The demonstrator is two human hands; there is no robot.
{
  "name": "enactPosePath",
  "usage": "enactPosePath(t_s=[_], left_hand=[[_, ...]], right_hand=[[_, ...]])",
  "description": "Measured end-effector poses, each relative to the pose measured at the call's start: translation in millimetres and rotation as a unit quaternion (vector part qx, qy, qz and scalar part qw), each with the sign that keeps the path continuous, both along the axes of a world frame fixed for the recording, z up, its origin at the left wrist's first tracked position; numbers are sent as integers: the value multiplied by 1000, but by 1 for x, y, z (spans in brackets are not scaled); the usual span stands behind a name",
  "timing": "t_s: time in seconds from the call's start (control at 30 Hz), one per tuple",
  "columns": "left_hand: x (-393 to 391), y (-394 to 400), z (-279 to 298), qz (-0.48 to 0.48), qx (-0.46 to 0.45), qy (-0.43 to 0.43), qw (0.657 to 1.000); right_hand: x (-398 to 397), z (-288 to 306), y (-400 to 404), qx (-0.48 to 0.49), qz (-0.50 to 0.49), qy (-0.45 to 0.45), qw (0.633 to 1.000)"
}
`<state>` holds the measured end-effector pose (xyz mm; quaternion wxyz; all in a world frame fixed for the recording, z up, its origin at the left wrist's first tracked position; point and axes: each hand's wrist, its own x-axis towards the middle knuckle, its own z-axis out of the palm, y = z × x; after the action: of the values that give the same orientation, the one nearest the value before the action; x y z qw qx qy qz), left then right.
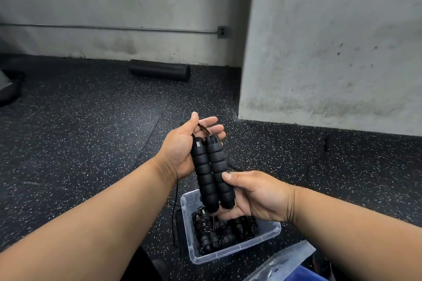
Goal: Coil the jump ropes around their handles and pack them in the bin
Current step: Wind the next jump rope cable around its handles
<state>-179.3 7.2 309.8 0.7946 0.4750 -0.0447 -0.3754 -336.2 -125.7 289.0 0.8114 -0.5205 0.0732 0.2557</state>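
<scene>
Two black ribbed foam jump rope handles (211, 170) lie side by side, held upright above the clear plastic bin (269, 234). My right hand (253, 196) grips their lower ends, thumb across the front. My left hand (182, 146) cradles their upper ends from the left, its fingers curled round the thin cord at the top. The cord (175, 207) hangs down to the floor left of the bin. Inside the bin lie coiled black jump ropes (219, 232).
Speckled black rubber floor (91, 132) all around. A black foam roller (159, 70) lies against the far concrete wall. A concrete pillar (331, 52) stands to the right. A clear lid (285, 262) and something blue (308, 276) sit at the bottom right.
</scene>
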Motion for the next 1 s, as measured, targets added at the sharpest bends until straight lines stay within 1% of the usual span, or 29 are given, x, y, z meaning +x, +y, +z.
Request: enactPosePath(t_s=[0.1, 0.3, 0.43, 0.5, 0.53, 0.6, 0.63, 0.67, 0.7, 0.73, 0.77, 0.8, 0.83, 0.87, 0.9, 0.93, 0.97, 1.0], left_hand=[[-1, -2, 0, 5, 2, -4, 1000], [-12, -8, 0, 9, 3, -19, 1000], [-21, -14, -2, 5, 8, -26, 1000], [-21, -13, -2, -3, 16, -32, 999], [-19, -11, -2, -12, 24, -40, 999], [-13, -5, 0, -49, 78, -77, 993], [-9, -1, 0, -76, 130, -105, 983], [-5, 4, 0, -107, 199, -135, 965], [-1, 8, 0, -136, 280, -168, 935], [1, 12, -1, -160, 362, -205, 895], [3, 16, -2, -177, 437, -244, 847], [3, 18, -3, -181, 499, -281, 800], [2, 19, -3, -167, 533, -314, 768], [1, 20, -3, -145, 533, -339, 761], [-2, 19, -1, -138, 500, -361, 775], [-5, 18, 2, -161, 446, -376, 796], [-9, 15, 4, -210, 392, -381, 810], [-13, 13, 5, -270, 356, -380, 810]], right_hand=[[1, 1, 0, 7, -10, 15, 1000], [-1, 2, 1, 90, 15, 42, 995], [-3, -3, -1, 101, 22, 80, 991], [0, 1, -6, 65, 41, 91, 993], [1, 3, -10, 27, 44, 90, 995], [5, 9, -19, -81, 27, 76, 994], [7, 13, -25, -155, 14, 58, 986], [8, 17, -30, -253, 12, 31, 967], [10, 20, -35, -374, 25, 0, 927], [12, 23, -42, -500, 47, -26, 864], [12, 24, -48, -612, 65, -42, 787], [12, 26, -53, -696, 72, -55, 713], [12, 27, -57, -749, 71, -71, 655], [10, 28, -58, -784, 65, -93, 611], [9, 28, -58, -808, 60, -121, 574], [9, 28, -57, -826, 59, -153, 539], [9, 28, -55, -839, 59, -183, 509], [9, 29, -52, -847, 57, -210, 484]])
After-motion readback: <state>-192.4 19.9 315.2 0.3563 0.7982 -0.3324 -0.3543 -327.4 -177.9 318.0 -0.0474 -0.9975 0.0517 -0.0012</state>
